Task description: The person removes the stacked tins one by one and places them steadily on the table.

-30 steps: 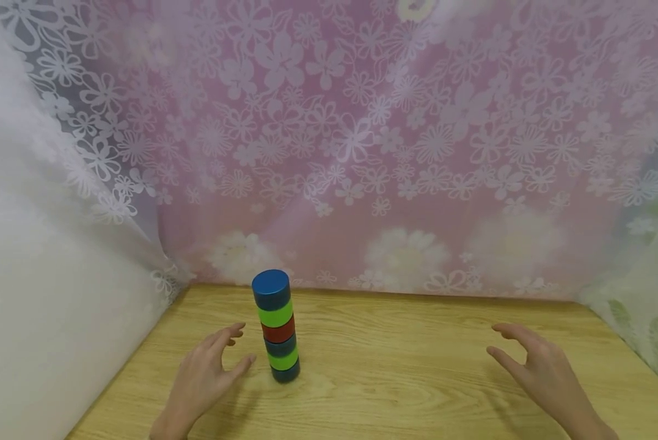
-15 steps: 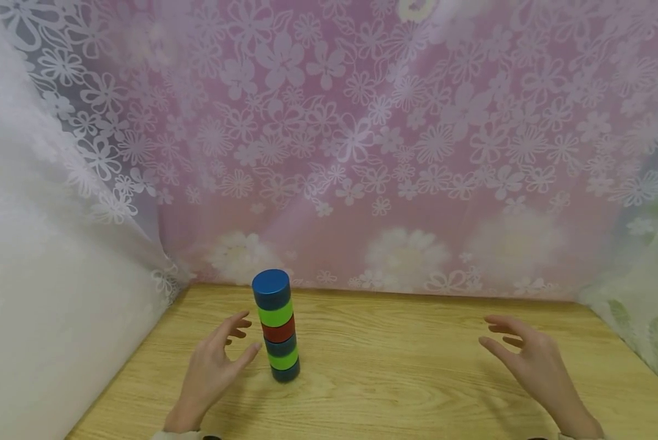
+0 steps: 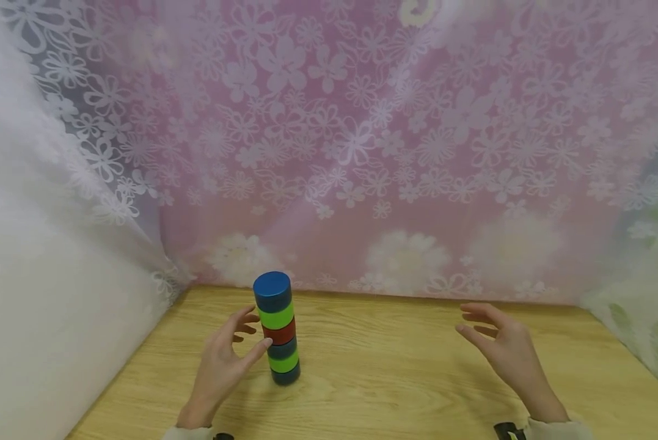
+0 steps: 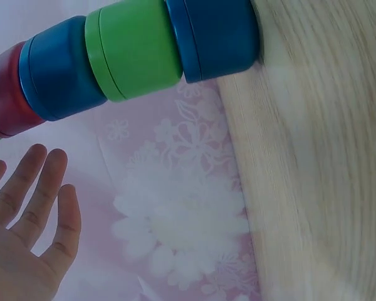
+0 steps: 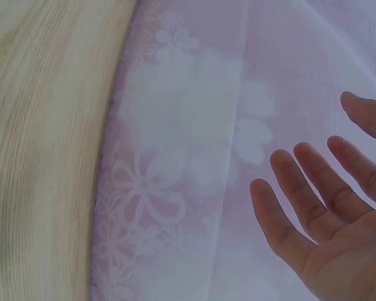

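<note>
A tall stack of round tins [image 3: 280, 335] stands upright on the table, left of the middle. Its bands run blue, green, red, blue, green and blue from top to bottom. My left hand [image 3: 224, 357] is at the stack's left side, fingers spread and relaxed, the thumb tip overlapping the red band in the head view. In the left wrist view the lower tins [image 4: 138, 47] lie across the top, with a gap between them and the visible fingers [image 4: 34, 188]. Well to the right, my right hand [image 3: 504, 351] hovers over the table with relaxed fingers, holding nothing.
The wood-grain table [image 3: 372, 366] ends at a pink floral curtain [image 3: 383, 153] behind. A white curtain [image 3: 48, 275] bounds the left side, and a pale leaf-patterned cloth [image 3: 642, 293] hangs at the right. Black bands sit at both wrists.
My left hand has moved right and forward, up to the stack. The right hand has come left and forward over the table. The stack stays in place.
</note>
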